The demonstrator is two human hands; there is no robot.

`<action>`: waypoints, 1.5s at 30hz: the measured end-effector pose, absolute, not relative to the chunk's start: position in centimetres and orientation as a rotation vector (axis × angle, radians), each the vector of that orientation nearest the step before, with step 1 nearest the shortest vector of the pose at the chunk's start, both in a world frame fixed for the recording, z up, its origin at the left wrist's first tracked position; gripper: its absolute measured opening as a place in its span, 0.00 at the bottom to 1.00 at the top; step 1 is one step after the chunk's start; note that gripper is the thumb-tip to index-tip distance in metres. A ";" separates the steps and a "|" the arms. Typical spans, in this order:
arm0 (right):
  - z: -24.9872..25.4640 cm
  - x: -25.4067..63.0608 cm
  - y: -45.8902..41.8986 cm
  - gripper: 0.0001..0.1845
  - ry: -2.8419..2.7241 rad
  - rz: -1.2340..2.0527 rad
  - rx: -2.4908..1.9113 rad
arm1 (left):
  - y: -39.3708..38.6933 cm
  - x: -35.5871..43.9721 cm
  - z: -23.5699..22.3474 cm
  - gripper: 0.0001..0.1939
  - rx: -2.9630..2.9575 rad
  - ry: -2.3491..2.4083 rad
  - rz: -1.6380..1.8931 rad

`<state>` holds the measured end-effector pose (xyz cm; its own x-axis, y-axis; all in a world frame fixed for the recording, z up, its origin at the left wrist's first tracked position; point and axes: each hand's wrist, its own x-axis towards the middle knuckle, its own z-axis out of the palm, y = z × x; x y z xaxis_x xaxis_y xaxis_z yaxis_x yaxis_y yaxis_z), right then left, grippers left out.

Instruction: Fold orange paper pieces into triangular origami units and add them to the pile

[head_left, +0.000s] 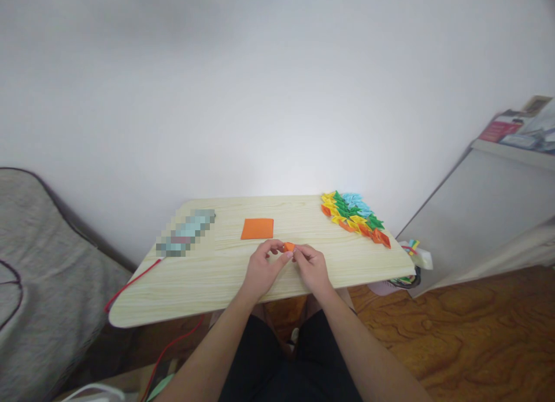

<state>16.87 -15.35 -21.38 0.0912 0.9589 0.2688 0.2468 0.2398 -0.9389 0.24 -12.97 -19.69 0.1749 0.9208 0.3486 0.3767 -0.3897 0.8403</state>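
Observation:
Between my two hands is a small folded piece of orange paper (289,247), held just above the table near its front edge. My left hand (263,267) pinches it from the left with thumb and fingertips. From the right, the fingertips of my right hand (313,267) close on its other side. The fingers cover part of the paper, so its exact fold is hard to make out. Just beyond my left hand lies a flat stack of orange paper (257,229).
Rows of folded paper pieces (353,214) in yellow, green, blue and orange lie at the table's (208,292) right end. A blurred-out device (186,234) with a red cable (134,283) lies at left. A bin (405,280) stands below the right edge, beside a grey cabinet (472,217).

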 end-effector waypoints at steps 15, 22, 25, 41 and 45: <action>-21.5 17.4 -15.4 0.13 -1.469 0.840 -1.199 | -12.4 -0.3 -20.8 0.16 2.061 1.248 1.095; -21.8 17.7 -15.4 0.12 -1.514 0.793 -1.196 | -12.4 -0.3 -21.0 0.14 2.183 1.212 1.135; -22.4 17.9 -15.3 0.12 -1.526 0.792 -1.200 | -12.4 -0.3 -21.0 0.13 2.224 1.205 1.146; -23.5 18.1 -15.2 0.13 -1.544 0.784 -1.261 | -13.2 0.3 -20.2 0.10 2.356 1.159 1.140; -23.4 18.1 -15.2 0.14 -1.518 0.811 -1.267 | -13.1 0.2 -20.6 0.13 2.329 1.144 1.146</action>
<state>18.07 -15.16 -23.45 0.0031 0.9672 0.2539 0.3268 0.2390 -0.9144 0.21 -13.06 -20.57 0.3635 0.7684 0.5267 0.5255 -0.6360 0.5651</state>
